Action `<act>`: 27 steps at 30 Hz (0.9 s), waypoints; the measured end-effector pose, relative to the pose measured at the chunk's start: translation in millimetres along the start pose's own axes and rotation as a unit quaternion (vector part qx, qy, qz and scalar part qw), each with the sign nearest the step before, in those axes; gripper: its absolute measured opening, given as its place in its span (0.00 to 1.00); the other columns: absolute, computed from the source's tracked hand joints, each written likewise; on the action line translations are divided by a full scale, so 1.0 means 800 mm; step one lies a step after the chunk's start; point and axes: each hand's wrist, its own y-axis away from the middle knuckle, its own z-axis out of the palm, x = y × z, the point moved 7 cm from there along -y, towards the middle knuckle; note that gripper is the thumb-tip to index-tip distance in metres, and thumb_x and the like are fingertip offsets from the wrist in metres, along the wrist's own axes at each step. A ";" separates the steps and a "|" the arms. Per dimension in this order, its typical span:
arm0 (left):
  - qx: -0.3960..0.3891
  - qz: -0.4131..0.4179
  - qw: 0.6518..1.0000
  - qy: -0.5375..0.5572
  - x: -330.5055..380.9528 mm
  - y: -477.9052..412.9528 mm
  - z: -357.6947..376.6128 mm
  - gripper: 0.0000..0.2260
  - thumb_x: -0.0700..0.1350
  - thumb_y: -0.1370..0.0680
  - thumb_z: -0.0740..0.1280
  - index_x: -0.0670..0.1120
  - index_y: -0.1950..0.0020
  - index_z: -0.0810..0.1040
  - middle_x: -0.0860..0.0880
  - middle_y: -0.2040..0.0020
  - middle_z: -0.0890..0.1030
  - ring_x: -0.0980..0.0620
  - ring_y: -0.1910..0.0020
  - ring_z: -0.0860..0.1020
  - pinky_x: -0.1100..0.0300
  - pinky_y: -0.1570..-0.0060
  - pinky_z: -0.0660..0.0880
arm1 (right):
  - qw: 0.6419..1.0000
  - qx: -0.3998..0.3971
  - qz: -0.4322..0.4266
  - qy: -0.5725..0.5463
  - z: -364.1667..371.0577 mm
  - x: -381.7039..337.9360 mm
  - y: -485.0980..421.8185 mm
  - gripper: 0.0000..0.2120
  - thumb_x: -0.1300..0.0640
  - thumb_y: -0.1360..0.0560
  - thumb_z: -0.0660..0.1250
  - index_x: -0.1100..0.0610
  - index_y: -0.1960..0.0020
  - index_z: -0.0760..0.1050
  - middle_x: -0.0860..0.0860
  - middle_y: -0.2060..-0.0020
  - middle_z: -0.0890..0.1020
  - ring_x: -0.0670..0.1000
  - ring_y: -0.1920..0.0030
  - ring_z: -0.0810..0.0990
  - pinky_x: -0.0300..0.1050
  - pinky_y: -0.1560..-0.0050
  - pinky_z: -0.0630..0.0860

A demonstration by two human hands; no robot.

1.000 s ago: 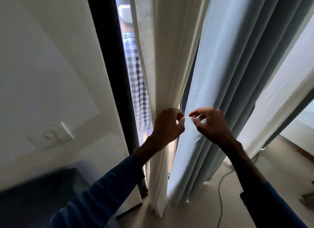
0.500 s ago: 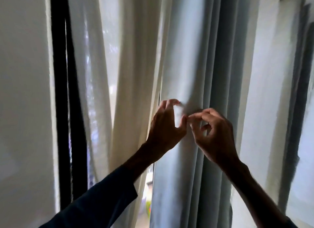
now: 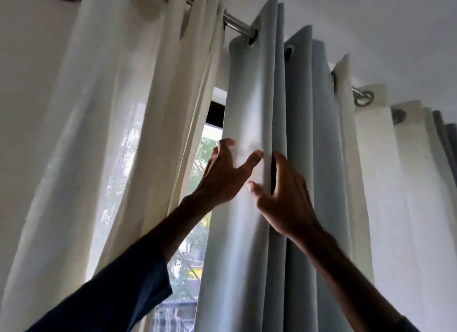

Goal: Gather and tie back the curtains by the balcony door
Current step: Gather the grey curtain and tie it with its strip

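Daylight is showing between curtains while left hand (image 3: 223,175) and right hand (image 3: 284,198), fingers spread, are pressing the grey curtain (image 3: 249,104).

Both hands, L (image 3: 222,175) & R (image 3: 284,198), fingers spread, apparently pressing grey curtain (image 3: 252,104) folds below rod (image 3: 237,26).

txt: none legible | labels/brands/nos: none | curtains (image 3: 249,109), rod (image 3: 237,26): no markings
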 end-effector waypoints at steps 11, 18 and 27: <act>-0.056 -0.043 0.997 -0.017 0.072 -0.097 -0.020 0.55 0.81 0.30 0.50 0.32 0.28 0.62 0.30 0.33 0.70 0.33 0.35 0.74 0.41 0.39 0.74 | 0.967 0.248 -0.039 -0.049 -0.072 0.007 -0.113 0.10 0.57 0.17 0.62 0.61 0.49 0.80 0.56 0.53 0.82 0.55 0.50 0.79 0.42 0.47 0.70; -0.021 -0.007 0.992 -0.121 0.112 -0.128 -0.027 0.37 0.60 0.25 0.70 0.37 0.26 0.65 0.39 0.31 0.73 0.40 0.34 0.74 0.56 0.48 0.73 | 0.986 0.139 0.048 -0.072 -0.038 0.026 -0.167 0.25 0.47 0.22 0.70 0.62 0.32 0.72 0.56 0.39 0.80 0.55 0.40 0.78 0.41 0.44 0.70; 0.101 0.057 0.968 -0.221 0.154 -0.163 -0.052 0.24 0.45 0.23 0.71 0.39 0.30 0.69 0.40 0.33 0.75 0.40 0.35 0.76 0.50 0.37 0.76 | 0.988 0.133 0.062 0.051 -0.102 0.101 -0.228 0.18 0.55 0.23 0.67 0.72 0.49 0.77 0.70 0.44 0.77 0.68 0.41 0.75 0.51 0.44 0.67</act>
